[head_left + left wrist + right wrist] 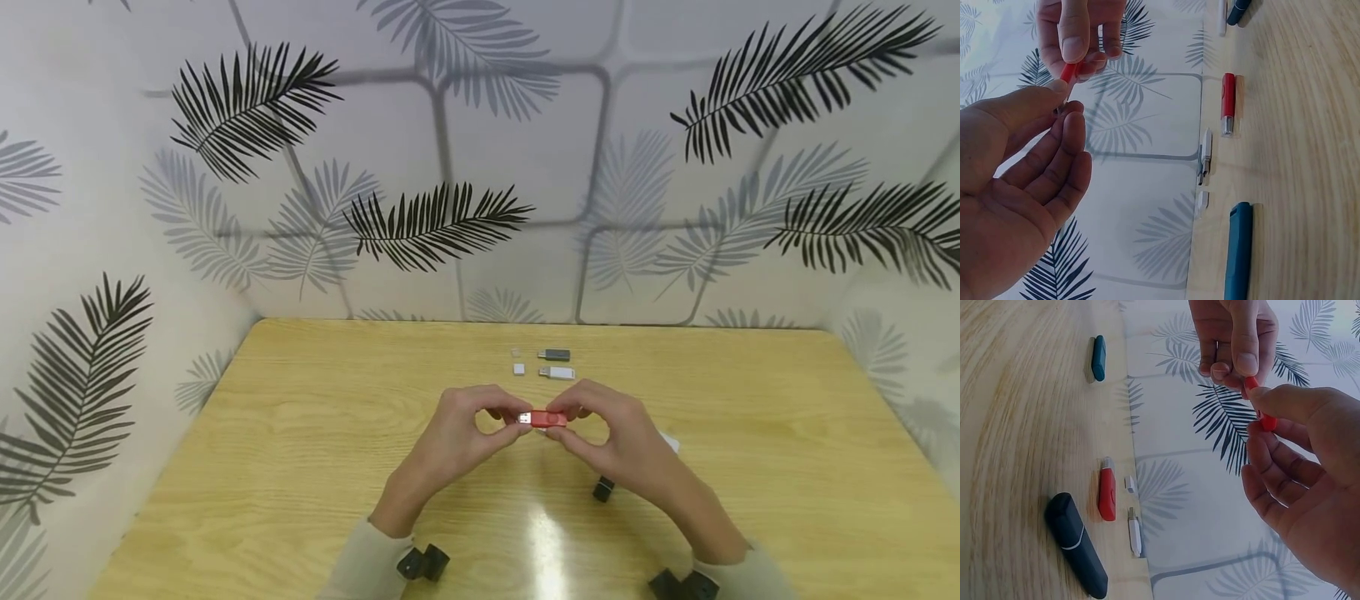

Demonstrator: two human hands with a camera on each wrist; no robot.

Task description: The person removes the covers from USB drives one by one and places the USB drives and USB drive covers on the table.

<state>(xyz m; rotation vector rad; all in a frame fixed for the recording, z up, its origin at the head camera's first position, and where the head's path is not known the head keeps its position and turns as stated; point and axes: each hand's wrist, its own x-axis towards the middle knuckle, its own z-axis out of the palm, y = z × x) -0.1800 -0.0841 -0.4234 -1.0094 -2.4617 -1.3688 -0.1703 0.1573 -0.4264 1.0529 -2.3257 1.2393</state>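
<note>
Above the table, both hands hold a red USB flash drive (548,419) level between them. My left hand (471,429) pinches its silver plug end between thumb and fingertips. At the other end, my right hand (611,429) pinches the red body with thumb and fingers. In the left wrist view, the left hand (1029,144) has its other fingers loosely bent. The right hand (1310,462) holds its remaining fingers likewise in the right wrist view. A second red USB drive (1107,494) lies on the table below the hands; the hands hide most of it in the head view.
Beyond the hands lie a grey USB drive (556,355), a white USB drive (558,372) and a small white cap (519,369) on the wooden table (337,400). A black stick-shaped item (1075,544) lies under the right hand, a teal one (1239,250) toward the left.
</note>
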